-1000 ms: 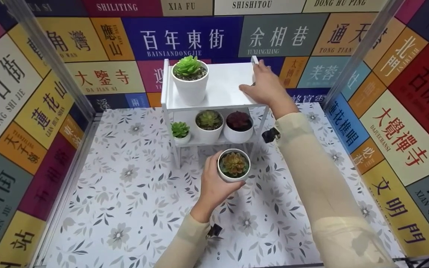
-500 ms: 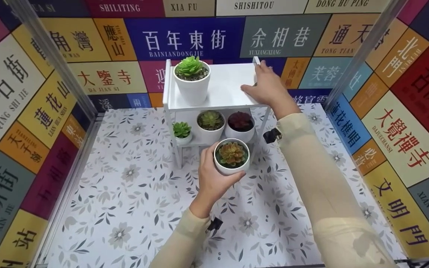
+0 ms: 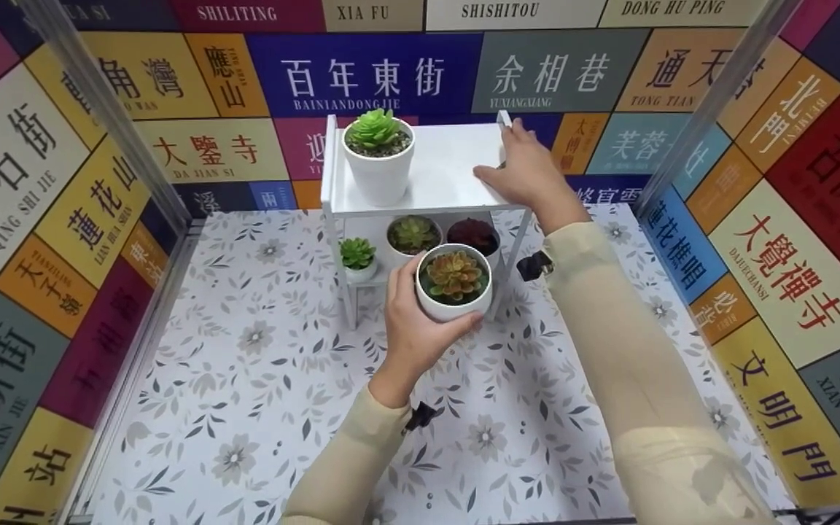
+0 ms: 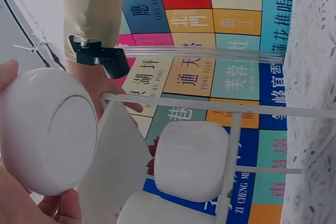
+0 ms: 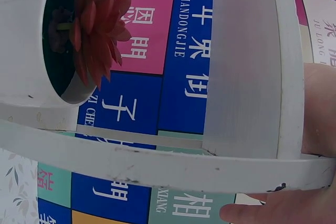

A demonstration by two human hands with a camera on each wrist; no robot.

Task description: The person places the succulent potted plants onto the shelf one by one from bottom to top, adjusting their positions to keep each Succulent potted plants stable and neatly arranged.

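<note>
My left hand (image 3: 414,324) grips a round white pot (image 4: 71,145) with an orange-green succulent (image 3: 455,275), fingers on its left side and thumb along the front. The pot is lifted in front of the two-tier white shelf (image 3: 449,175), overlapping the lower-tier pots in the head view. My right hand (image 3: 529,169) holds the shelf's upper right end, its thumb over the top board. On the lower tier stand a small green succulent (image 3: 356,254), a dull green succulent (image 3: 414,233) and a dark red succulent (image 5: 97,30), each in a white pot.
A taller white pot (image 3: 380,175) with a bright green succulent stands at the left of the top tier. The floral-patterned surface (image 3: 245,408) spreads around the shelf. Panels of colored signs (image 3: 362,73) enclose the back and sides, with clear posts (image 3: 697,102) at the corners.
My left hand has raised the potted succulent and brought it farther forward, toward the shelf, so it now partly covers the lower-tier pots. My right hand stays on the shelf.
</note>
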